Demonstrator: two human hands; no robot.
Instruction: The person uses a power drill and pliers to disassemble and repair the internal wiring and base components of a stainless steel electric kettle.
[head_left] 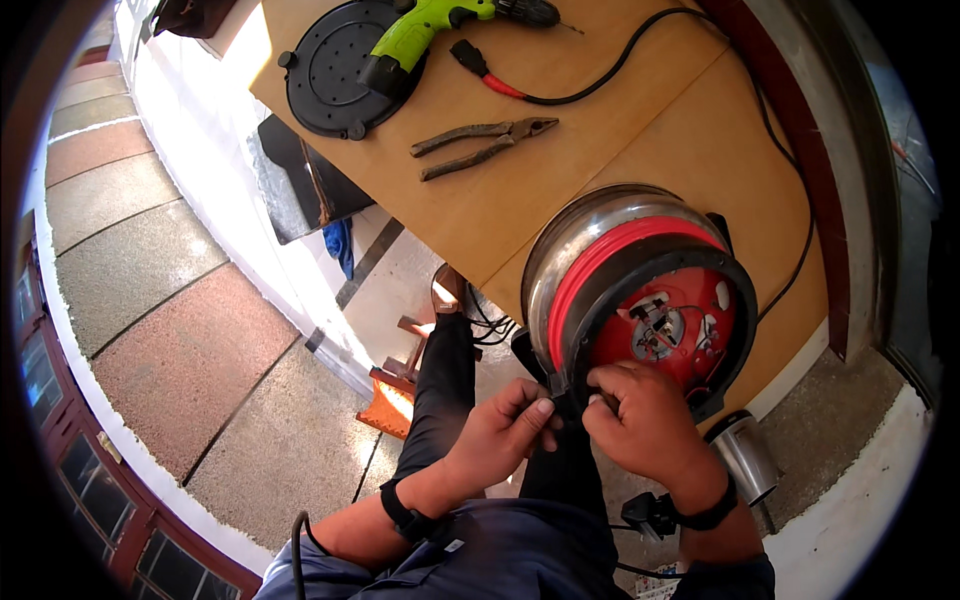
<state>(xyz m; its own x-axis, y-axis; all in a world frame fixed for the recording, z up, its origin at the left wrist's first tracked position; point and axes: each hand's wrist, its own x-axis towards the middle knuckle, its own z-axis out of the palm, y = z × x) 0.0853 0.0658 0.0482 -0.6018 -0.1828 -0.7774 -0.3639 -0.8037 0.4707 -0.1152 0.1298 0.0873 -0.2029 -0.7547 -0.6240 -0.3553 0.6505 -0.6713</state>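
Observation:
A round metal appliance body [590,215], like an electric kettle or cooker, lies on its side at the table's near edge. A red band and a black rim ring [748,300] go round it. Inside the ring, its open red underside [620,345] shows wires and a round fitting [657,328] facing me. My left hand [512,425] pinches at a small dark part on the lower rim; what exactly sits in its fingertips is hidden. Close beside it, my right hand [640,415] has its fingers curled against the ring's near edge, and their grip is partly hidden.
On the wooden table [560,200] lie pliers [485,145], a black perforated base cover [335,75] and a green cordless drill [415,40] resting over it. A black cable [600,85] with red tape runs along the far side. A metal cup [745,455] stands low at right.

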